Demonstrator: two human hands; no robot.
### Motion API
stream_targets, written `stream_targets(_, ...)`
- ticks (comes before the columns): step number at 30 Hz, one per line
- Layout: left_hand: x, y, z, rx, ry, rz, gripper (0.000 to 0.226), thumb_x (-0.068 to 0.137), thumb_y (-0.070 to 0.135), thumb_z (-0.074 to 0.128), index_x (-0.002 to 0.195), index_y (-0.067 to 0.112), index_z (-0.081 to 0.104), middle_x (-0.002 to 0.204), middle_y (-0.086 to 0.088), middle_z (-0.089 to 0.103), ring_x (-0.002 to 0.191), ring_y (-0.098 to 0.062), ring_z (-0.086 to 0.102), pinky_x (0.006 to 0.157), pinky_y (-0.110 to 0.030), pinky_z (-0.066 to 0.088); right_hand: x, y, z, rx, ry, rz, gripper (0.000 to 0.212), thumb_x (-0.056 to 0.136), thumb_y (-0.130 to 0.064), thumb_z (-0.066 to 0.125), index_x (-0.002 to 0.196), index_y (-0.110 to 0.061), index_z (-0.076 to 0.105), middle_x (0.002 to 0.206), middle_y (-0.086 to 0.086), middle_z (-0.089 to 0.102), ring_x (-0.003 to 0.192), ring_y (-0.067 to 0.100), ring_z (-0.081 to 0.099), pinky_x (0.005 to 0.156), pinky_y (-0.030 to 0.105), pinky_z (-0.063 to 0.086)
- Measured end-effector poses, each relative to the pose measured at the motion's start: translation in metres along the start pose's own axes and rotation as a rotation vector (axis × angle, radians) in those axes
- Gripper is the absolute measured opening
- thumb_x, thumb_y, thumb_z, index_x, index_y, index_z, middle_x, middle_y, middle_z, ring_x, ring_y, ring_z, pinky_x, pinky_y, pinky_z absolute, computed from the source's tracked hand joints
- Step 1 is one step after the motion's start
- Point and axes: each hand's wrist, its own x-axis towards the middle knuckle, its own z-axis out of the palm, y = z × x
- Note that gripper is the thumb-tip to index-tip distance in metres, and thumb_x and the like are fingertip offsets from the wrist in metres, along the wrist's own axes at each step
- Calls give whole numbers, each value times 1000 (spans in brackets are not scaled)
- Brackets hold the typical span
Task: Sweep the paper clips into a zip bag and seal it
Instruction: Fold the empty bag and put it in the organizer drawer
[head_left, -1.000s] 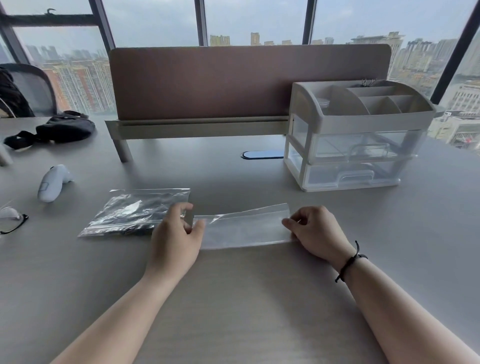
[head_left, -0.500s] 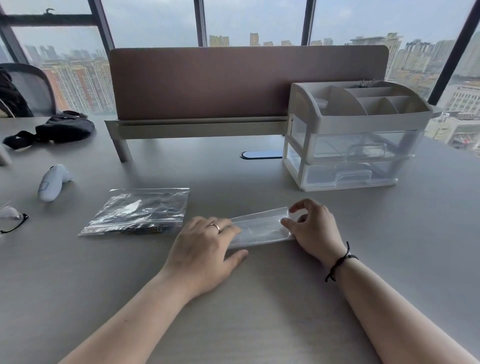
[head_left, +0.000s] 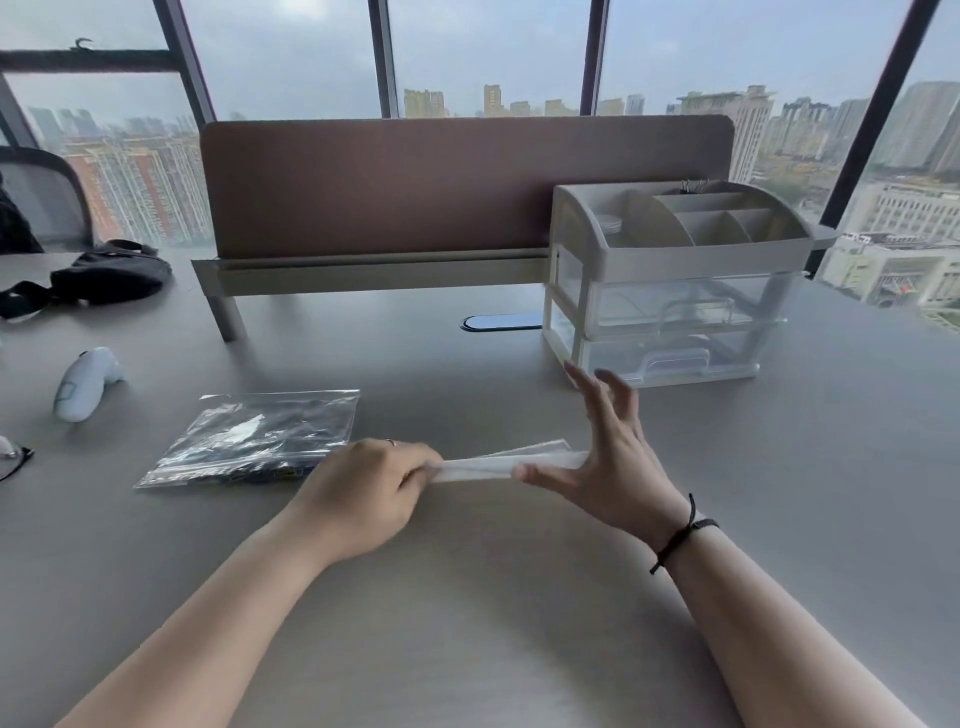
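Note:
A clear empty zip bag (head_left: 506, 460) is lifted off the table, seen nearly edge-on between my hands. My left hand (head_left: 363, 488) is closed around its left end. My right hand (head_left: 608, 452) touches its right end with the thumb below and the fingers spread upward. A second clear zip bag (head_left: 260, 436) with dark contents lies flat on the table just left of my left hand. No loose paper clips show on the table.
A plastic organizer with two clear drawers (head_left: 670, 291) stands at the back right. A brown divider panel (head_left: 441, 187) runs across the back. A white controller (head_left: 83, 382), glasses (head_left: 13, 457) and a black pouch (head_left: 104, 273) lie at the left.
The empty bag lay flat on the table; now both hands have raised it and turned it edge-on. My left hand slid right and closed on it. My right fingers spread open.

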Motion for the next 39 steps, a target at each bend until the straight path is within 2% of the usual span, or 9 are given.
stream_targets(2,6,3,-7,-81,-106,9,13,98,29,54,96,33,67,63,9,61,58,-12,53,62,-32,50,-1,0,-5,-17,-17,-109,113,46,-82,74,144,-52,29,159,-6,13,143,16,29,114,37,30)
stream_targets(4,14,7,-14,-141,-194,13,14,98,28,56,92,30,69,67,3,65,58,-11,52,62,-30,48,2,3,-8,3,-84,-177,70,56,-69,77,120,-46,60,151,-13,39,133,7,41,108,34,33)
stream_targets(7,24,10,-22,-342,-129,-46,13,96,20,64,89,20,74,76,4,73,66,1,57,66,-19,45,4,6,-10,311,-144,-47,19,74,-36,84,74,-21,72,78,-16,67,68,2,57,68,25,43)
stream_targets(13,32,13,-2,-941,78,-426,7,83,11,77,84,17,74,72,13,75,62,5,63,56,-6,45,9,10,-13,901,-51,249,14,83,-7,76,90,5,73,80,14,72,68,23,66,59,29,54)
stream_targets(18,26,11,18,-1152,28,-541,48,59,22,94,101,14,74,110,-16,74,100,-28,67,96,-43,50,14,16,3,790,9,364,6,86,-8,75,86,-4,71,71,9,66,57,22,60,41,27,52)
stream_targets(23,26,10,23,-1333,-26,-574,31,85,1,70,115,2,68,104,-15,73,73,-21,73,50,-30,59,18,18,3,838,44,383,6,89,-6,70,91,-2,68,66,6,65,40,16,58,34,21,44)
stream_targets(27,31,10,29,-1395,-15,-617,18,87,-4,65,86,10,76,83,-8,76,61,-16,72,44,-25,56,22,23,1,885,16,368,6,88,-7,71,88,-6,65,68,6,64,39,16,54,36,22,43)
stream_targets(32,46,25,46,-1403,18,-608,24,87,-9,63,109,0,68,91,-12,72,60,-11,71,44,-21,54,38,45,-19,1033,134,534,19,90,-16,70,106,-5,67,82,5,65,48,11,59,45,22,50)
stream_targets(39,76,51,70,-1385,112,-567,20,89,-10,61,101,5,68,92,-12,71,60,-8,71,44,-20,53,74,108,-56,1531,368,733,65,98,-37,56,147,-1,33,143,21,50,120,36,59,99,47,50)
